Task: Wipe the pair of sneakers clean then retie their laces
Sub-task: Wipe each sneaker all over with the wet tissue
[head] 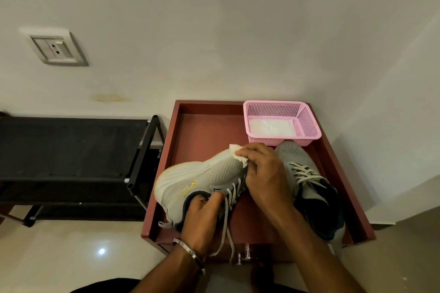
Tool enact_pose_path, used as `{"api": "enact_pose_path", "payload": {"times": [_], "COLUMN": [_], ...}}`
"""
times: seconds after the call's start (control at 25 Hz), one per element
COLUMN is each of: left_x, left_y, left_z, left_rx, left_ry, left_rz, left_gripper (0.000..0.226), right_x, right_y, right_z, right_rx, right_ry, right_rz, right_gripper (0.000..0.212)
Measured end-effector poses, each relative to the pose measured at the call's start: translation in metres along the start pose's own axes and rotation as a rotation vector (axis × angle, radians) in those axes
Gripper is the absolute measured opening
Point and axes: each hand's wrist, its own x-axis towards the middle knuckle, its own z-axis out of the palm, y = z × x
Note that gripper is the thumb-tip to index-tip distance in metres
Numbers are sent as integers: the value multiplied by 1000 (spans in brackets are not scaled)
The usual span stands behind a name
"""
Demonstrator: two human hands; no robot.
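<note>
White wipe pinched in your right hand rubs the toe of the tilted sneaker w/ your left hand gripping its collar, so you're mid-wipe: 2nd sneaker beside it on the tray & both laces probably remain.

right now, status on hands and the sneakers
Left hand grips tilted sneaker at its collar. Right hand pinches white wipe on its toe. Second sneaker upright alongside, laces loose. Nothing in the way.

Left hand fingers inside the tilted sneaker; other sneaker partly behind right forearm.
</note>
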Motion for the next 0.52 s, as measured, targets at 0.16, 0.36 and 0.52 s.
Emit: {"api": "enact_pose_path", "payload": {"times": [0.16, 0.36, 0.52], "left_x": [0, 1, -4], "left_y": [-9, -13, -10], "left_z": [-2, -5, -1], "left_rx": [90, 179, 144], "left_ry": [-70, -25, -43], "left_rz": [77, 87, 48], "left_gripper": [17, 52, 39], "right_x": [-16, -4, 0], "right_y": [-30, -1, 10], "right_z": [0, -10, -9], "right_rx": [131, 17, -39], "right_ry": [-242, -16, 95], "right_rz": [-224, -93, 104], "right_gripper": [35, 36, 40]}}
